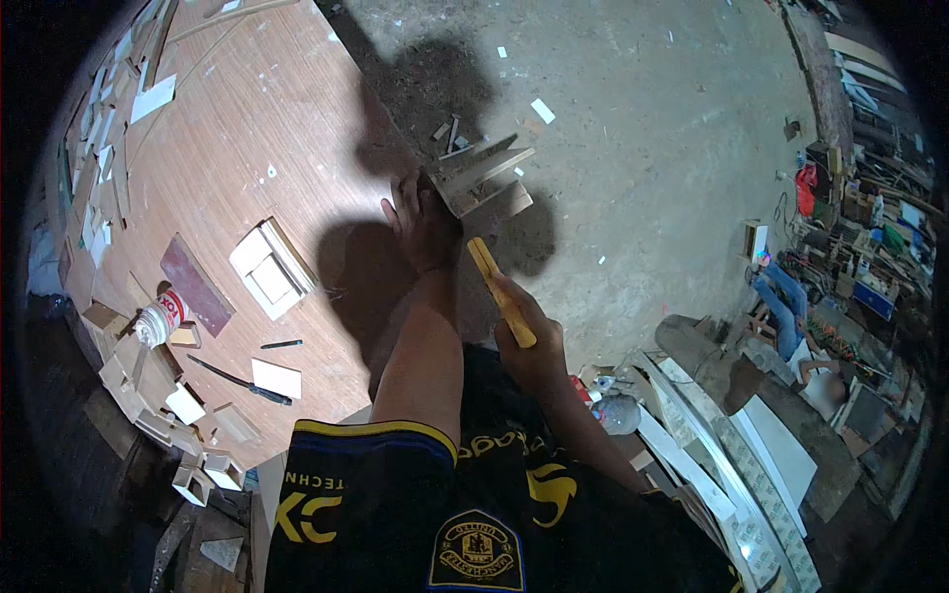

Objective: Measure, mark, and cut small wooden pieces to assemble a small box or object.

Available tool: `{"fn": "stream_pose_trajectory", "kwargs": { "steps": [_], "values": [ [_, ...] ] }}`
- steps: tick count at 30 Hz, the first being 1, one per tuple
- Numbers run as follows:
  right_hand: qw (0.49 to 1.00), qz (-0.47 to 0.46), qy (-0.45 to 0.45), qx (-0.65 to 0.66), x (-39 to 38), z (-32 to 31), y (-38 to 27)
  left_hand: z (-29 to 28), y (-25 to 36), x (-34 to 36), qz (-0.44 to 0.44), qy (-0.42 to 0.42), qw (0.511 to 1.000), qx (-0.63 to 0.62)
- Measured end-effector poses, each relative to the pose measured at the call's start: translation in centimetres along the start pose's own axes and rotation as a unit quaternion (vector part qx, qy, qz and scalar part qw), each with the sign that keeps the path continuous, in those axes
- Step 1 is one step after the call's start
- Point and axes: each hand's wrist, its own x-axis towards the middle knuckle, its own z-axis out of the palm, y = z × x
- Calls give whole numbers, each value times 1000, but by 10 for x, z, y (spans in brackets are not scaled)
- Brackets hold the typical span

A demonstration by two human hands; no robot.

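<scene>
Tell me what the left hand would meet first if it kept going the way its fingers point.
The left hand points away from the body along the edge of the brown wooden board. Straight on, it would likely meet the small pile of wooden offcuts on the concrete floor, though depth is unclear.

The left hand lies in deep shadow at the wooden board's edge, so its fingers and whatever they touch cannot be made out. The right hand covers the yellow stick's lower end. The small tub's lid is too blurred to read.
</scene>
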Motion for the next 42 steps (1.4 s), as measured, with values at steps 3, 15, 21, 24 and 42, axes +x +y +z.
{"fn": "stream_pose_trajectory", "kwargs": {
  "steps": [3, 15, 21, 24, 42],
  "values": [
    [998, 49, -36, 10, 4, 2, -1, 6, -11, -3, -4, -20, 1000, 15],
    [995, 73, -60, -11, 5, -6, -9, 12, -8, -6, -12, -29, 999, 17],
    [997, 60, -57, -1, -4, -5, -8, 12, -13, -9, -9, -15, 999, 28],
    [992, 101, -74, -29, -31, -23, -13, 12, -10, -8, -11, -10, 1000, -6],
    [981, 140, -117, -63, -63, -64, -53, 10, -9, -4, -6, 9, 1000, -22]
  ]
}}
